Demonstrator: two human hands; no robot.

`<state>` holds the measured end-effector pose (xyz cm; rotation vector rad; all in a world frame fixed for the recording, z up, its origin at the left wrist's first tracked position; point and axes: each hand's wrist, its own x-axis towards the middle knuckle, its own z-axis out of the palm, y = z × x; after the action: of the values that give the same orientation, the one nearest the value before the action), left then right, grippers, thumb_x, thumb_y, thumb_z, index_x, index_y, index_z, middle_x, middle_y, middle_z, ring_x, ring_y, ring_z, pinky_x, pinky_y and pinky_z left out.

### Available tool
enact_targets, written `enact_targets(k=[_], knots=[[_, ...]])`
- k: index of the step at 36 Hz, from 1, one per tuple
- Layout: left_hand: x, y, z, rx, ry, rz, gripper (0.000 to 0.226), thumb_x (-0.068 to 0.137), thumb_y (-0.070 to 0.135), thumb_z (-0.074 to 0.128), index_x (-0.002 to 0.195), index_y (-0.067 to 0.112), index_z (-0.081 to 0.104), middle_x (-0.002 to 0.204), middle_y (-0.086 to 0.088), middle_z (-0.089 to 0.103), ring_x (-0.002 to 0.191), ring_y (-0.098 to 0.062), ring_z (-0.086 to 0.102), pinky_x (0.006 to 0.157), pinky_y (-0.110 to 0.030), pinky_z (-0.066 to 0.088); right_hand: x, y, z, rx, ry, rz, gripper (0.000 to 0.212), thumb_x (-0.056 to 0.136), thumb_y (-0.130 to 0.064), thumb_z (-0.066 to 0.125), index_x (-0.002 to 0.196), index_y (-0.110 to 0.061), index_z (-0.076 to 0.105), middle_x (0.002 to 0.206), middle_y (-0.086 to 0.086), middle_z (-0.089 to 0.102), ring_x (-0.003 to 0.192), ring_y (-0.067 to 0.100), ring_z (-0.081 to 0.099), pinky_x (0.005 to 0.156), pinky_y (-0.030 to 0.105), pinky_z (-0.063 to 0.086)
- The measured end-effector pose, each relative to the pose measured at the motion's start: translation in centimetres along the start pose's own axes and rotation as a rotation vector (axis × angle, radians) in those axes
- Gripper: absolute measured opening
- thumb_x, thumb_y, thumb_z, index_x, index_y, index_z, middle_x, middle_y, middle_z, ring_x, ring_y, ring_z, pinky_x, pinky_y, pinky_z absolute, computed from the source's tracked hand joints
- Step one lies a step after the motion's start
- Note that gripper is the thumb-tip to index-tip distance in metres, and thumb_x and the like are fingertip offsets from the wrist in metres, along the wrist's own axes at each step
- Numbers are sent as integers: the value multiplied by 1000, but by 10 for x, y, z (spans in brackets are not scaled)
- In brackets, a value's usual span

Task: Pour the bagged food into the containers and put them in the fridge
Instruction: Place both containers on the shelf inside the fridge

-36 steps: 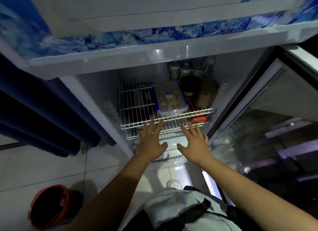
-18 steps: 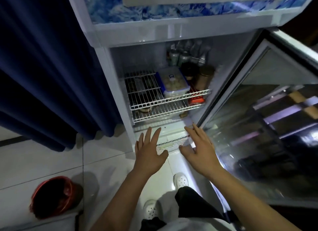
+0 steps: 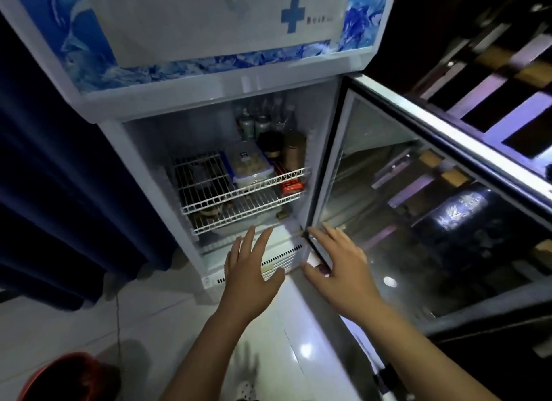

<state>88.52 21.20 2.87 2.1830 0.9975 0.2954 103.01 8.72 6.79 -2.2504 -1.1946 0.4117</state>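
Fridge [image 3: 155, 167] w/ glass door [image 3: 418, 221] open, lidded food container [image 3: 249, 164] on upper wire shelf [image 3: 227, 196], left hand [image 3: 249, 276] & right hand [image 3: 340, 269] both spread, empty, held out in front

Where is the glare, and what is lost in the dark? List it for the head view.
Head view: the glass door mirrors the room, with one bright glint; the tile floor shines below the right hand. The curtain is almost black, and the bottles at the back are dim and soft. Wide-angle bending tilts the fridge frame.
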Motion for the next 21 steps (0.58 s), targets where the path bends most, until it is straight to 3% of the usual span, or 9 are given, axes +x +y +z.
enact_targets(k=[4,10,15,21], knots=[[-44,1,-3,-48,114,-155,76,93,38,63,154,41,18,166,9,9,153,-19,4,123,-47,12,-9,-6,16,91,-133,-103,61,90,-50,61,147,-42,39,161,-9,30,149,17,23,117,51,26],[-149,-24,-11,-43,268,-449,77,94,40,60,155,43,12,166,12,-1,153,-15,-8,124,-41,2,-39,-39,64,125,-393,-283,64,89,-46,65,148,-40,39,160,-13,26,151,15,17,121,46,18],[-263,-51,-28,12,422,-742,76,94,42,58,155,42,12,167,9,4,154,-19,1,123,-45,11,-96,-95,107,110,-651,-475,61,91,-46,63,147,-39,40,161,-11,27,151,16,19,119,47,21],[-391,-68,-30,-58,654,-969,75,93,44,59,154,45,15,167,11,2,154,-19,-1,124,-46,8,-183,-159,139,67,-844,-676,65,91,-47,61,150,-41,34,163,-14,20,151,10,11,121,45,17]])
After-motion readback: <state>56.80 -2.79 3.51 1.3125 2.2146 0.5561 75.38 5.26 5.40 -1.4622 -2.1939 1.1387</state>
